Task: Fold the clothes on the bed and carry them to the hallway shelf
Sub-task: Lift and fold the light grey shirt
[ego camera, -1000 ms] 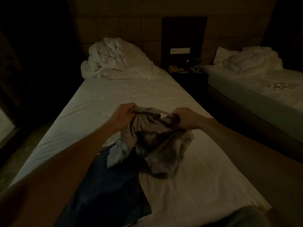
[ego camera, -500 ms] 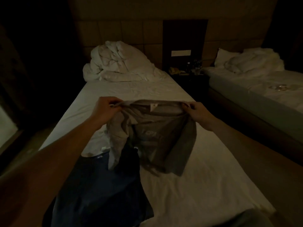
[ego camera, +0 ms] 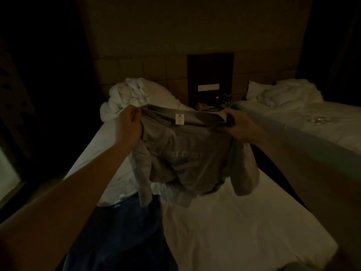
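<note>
— What are your hands doing?

— Your left hand (ego camera: 128, 127) and your right hand (ego camera: 241, 125) hold a grey T-shirt (ego camera: 187, 153) up by its top edge, one hand at each end. On the left, your fingers (ego camera: 134, 114) curl shut and pinch the cloth at the left corner. On the right, your fingers are closed over a bunched bit of the edge.

— Where is the shirt?

— It hangs in the air between your hands, above the middle of the near bed (ego camera: 224, 227). The top edge is pulled fairly straight from hand to hand. A small pale label (ego camera: 179, 119) shows just under that edge, near its middle. Faint pale lettering (ego camera: 184, 155) runs across the body; in this dim light you can't read all of it. The left sleeve (ego camera: 143, 173) droops lowest, its end over a dark blue garment (ego camera: 121, 231).

— And that one?

— It lies flat on the near left part of the bed, under your left forearm. A white piece of cloth (ego camera: 121, 184) lies just beyond it.

— What else is in the room?

— A crumpled white duvet (ego camera: 134, 96) is heaped at the far end of the bed. A second bed (ego camera: 304, 116) stands to the right, with its own rumpled bedding. Between the beds, at the far wall, a dark nightstand (ego camera: 213, 106) carries small things too dim to tell.
</note>
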`<action>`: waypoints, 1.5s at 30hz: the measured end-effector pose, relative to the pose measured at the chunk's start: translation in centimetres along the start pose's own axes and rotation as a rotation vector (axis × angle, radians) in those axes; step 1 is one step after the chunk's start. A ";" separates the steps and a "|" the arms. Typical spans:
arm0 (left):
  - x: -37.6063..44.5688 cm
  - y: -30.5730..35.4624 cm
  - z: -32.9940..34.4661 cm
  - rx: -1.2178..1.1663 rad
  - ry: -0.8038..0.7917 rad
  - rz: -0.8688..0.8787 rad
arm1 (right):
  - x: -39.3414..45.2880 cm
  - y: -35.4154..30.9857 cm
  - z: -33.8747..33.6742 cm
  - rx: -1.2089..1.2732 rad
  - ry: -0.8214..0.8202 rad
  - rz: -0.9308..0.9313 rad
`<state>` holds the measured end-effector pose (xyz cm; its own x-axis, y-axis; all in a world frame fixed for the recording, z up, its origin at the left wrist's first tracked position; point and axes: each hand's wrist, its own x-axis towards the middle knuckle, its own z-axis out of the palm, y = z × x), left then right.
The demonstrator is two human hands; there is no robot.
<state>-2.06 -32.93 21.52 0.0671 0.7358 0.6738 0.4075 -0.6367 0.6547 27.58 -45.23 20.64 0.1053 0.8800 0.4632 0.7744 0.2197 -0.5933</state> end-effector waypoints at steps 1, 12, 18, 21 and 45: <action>-0.1 0.9 -0.5 0.017 0.038 0.010 | -0.6 -0.5 -0.7 -0.018 0.032 -0.040; -3.1 10.1 -6.5 0.338 0.293 0.275 | -5.4 -6.1 -8.1 0.161 0.579 -0.114; -2.2 14.4 -9.9 0.441 0.362 0.350 | -6.2 -9.8 -12.5 0.028 0.727 -0.221; -1.3 15.9 -10.4 0.428 0.369 0.391 | -6.7 -10.9 -13.0 -0.128 0.672 -0.467; 12.9 -21.4 21.4 0.644 -0.398 0.084 | 20.5 23.6 10.2 -0.474 -0.037 0.221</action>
<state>9.56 -4.87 8.88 0.3951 0.7963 0.4580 0.8292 -0.5237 0.1954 41.64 -17.70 9.38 0.2825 0.9000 0.3320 0.9344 -0.1799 -0.3074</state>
